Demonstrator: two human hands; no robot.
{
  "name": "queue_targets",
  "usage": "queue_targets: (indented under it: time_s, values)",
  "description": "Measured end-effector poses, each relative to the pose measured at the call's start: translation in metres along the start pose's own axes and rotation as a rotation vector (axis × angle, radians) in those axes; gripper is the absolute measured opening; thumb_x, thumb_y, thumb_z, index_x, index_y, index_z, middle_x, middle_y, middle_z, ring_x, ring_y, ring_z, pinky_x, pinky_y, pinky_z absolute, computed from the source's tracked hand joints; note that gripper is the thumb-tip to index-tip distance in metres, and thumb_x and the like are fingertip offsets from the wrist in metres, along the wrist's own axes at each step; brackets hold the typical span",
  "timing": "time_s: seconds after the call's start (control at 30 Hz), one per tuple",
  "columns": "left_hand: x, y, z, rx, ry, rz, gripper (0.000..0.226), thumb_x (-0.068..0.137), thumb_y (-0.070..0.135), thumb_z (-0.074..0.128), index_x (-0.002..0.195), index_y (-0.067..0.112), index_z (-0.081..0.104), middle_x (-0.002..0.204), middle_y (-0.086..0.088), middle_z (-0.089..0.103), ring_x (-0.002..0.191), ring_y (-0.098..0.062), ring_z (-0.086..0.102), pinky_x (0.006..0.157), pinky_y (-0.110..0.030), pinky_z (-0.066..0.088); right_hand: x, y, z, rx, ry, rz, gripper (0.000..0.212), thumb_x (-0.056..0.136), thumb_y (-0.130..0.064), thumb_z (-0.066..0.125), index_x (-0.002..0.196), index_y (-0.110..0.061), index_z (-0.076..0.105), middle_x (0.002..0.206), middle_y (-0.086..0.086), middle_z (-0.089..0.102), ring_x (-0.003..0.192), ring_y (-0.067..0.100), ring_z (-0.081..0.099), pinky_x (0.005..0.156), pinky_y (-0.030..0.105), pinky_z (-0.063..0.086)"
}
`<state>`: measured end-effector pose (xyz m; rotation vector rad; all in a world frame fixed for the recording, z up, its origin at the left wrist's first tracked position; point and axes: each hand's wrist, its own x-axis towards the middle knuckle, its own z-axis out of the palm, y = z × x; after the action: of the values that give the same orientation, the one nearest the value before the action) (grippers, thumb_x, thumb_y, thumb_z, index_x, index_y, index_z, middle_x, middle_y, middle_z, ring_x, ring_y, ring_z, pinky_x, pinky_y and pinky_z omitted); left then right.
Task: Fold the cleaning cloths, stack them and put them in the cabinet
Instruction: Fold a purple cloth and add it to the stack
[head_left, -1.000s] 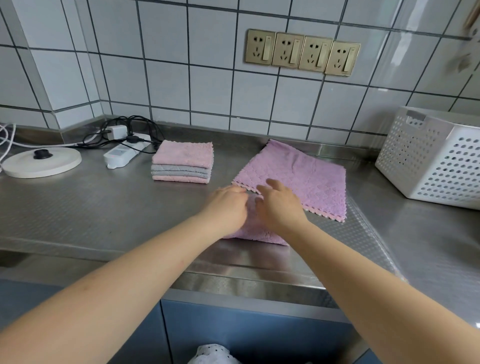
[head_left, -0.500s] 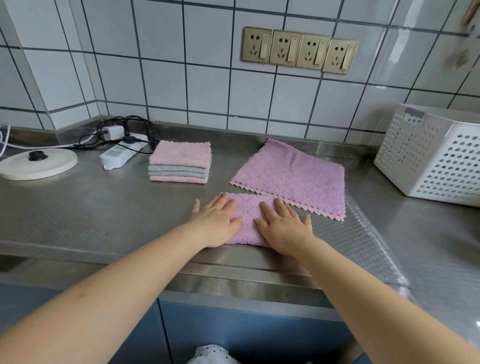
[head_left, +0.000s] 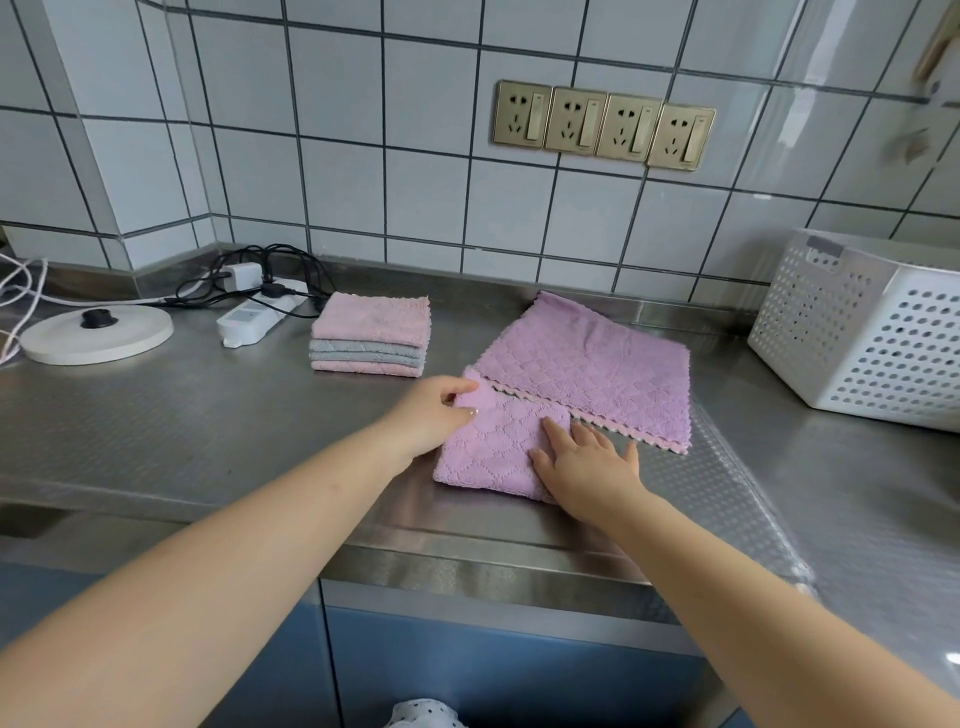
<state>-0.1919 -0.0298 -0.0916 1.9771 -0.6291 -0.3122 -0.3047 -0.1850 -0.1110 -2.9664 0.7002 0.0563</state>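
Left hand (head_left: 434, 415) pinches far-left corner of folded cloth (head_left: 498, 447), thumb and fingers curled on it. Right hand (head_left: 584, 465) flat, fingers straight, pressing cloth's right edge near counter (head_left: 156, 431) front. Fold looks nearly finished. Just behind, touching: flat cloth (head_left: 597, 369), not yet folded. Stack (head_left: 371, 335) waits further left, several cloths deep. Left to do, by my read: place this one, fold last, stack, carry to cabinet.

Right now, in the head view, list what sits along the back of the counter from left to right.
White round kettle base → white power strip → stack of folded cloths → unfolded purple cloth → white perforated basket.
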Motion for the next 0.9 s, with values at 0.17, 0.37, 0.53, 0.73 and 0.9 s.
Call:
queue_targets:
  time_s: [0.17,0.37,0.53,0.73,0.9]
  values:
    - [-0.004,-0.002,0.001,-0.059,-0.17,-0.062,0.044,0.088,0.0,0.057,0.129,0.015,0.055,0.136,-0.004,0.05,0.121,-0.011,0.047,0.101,-0.02,0.034,-0.001,0.0,0.002,0.045,0.07,-0.015,0.056,0.096,-0.051,0.027,0.147,-0.029,0.021,0.15,0.007,0.031,0.138,0.028,0.029,0.114,0.055,0.015]
    - [0.003,0.003,-0.015,-0.269,-0.069,0.096,0.044,0.088,-0.007,0.052,0.119,0.024,0.06,0.132,0.004,0.054,0.116,-0.004,0.049,0.1,-0.016,0.038,0.011,-0.004,-0.016,0.7,0.187,-0.082,0.058,0.09,-0.03,0.057,0.143,-0.029,0.032,0.145,0.002,0.035,0.13,0.019,0.039,0.101,0.029,0.034]
    - [0.018,0.004,-0.048,-0.375,-0.015,0.081,0.042,0.091,-0.004,0.051,0.113,0.031,0.06,0.124,0.002,0.059,0.117,-0.013,0.055,0.106,-0.032,0.04,0.044,-0.02,-0.035,1.249,0.068,-0.088,0.033,0.086,-0.016,0.065,0.105,-0.042,0.061,0.127,0.002,0.054,0.107,0.019,0.058,0.087,0.036,0.05]
    - [0.063,0.001,-0.103,-0.156,0.139,0.054,0.035,0.093,0.013,0.052,0.122,0.032,0.057,0.114,0.01,0.058,0.093,-0.001,0.055,0.073,-0.005,0.042,0.11,-0.071,-0.065,1.344,0.002,-0.171,0.019,0.089,-0.011,0.062,0.101,-0.024,0.067,0.118,-0.001,0.063,0.08,0.009,0.066,0.068,0.024,0.056]
    - [0.1,-0.004,-0.152,0.108,0.232,0.063,0.041,0.093,0.019,0.053,0.133,0.024,0.05,0.142,0.004,0.045,0.126,-0.012,0.043,0.089,-0.017,0.029,0.163,-0.117,-0.075,1.279,0.001,-0.186,0.034,0.088,-0.014,0.064,0.118,-0.027,0.06,0.118,0.002,0.064,0.083,0.017,0.062,0.061,0.025,0.051]
